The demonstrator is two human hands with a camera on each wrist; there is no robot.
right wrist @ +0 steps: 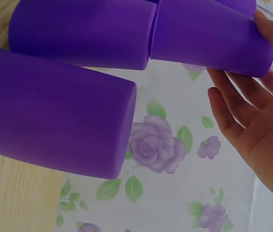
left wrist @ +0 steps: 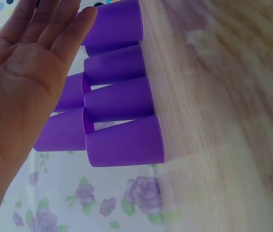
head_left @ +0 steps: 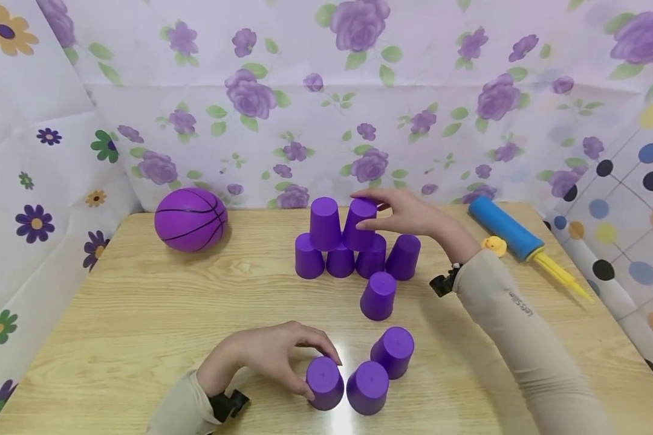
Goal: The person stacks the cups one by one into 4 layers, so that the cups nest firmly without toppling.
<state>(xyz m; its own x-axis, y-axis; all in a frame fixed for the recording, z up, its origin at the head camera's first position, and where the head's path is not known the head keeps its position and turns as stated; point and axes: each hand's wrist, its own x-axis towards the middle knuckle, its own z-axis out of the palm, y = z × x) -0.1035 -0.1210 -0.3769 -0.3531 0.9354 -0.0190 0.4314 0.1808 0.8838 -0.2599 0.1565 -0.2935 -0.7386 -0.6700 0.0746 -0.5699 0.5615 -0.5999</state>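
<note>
Purple cups stand upside down on the wooden table. At the back, a row of several bears two more cups on top. My right hand (head_left: 399, 211) holds the right upper cup (head_left: 360, 225), thumb on the near side and fingers behind; the right wrist view shows this cup (right wrist: 209, 36) between thumb and fingers. Beside it stands the left upper cup (head_left: 324, 223). Near the front edge, my left hand (head_left: 272, 356) grips a cup (head_left: 324, 383) between thumb and forefinger. Close by on its right are two loose cups, one front (head_left: 367, 388) and one behind (head_left: 393, 352).
Another cup (head_left: 378, 296) stands between the back row and the front cups. A purple ball (head_left: 191, 219) lies at the back left. At the right are a blue and yellow hand pump (head_left: 506, 226) and a small yellow duck (head_left: 494, 245). Flowered cloth (head_left: 305, 121) hangs behind the table.
</note>
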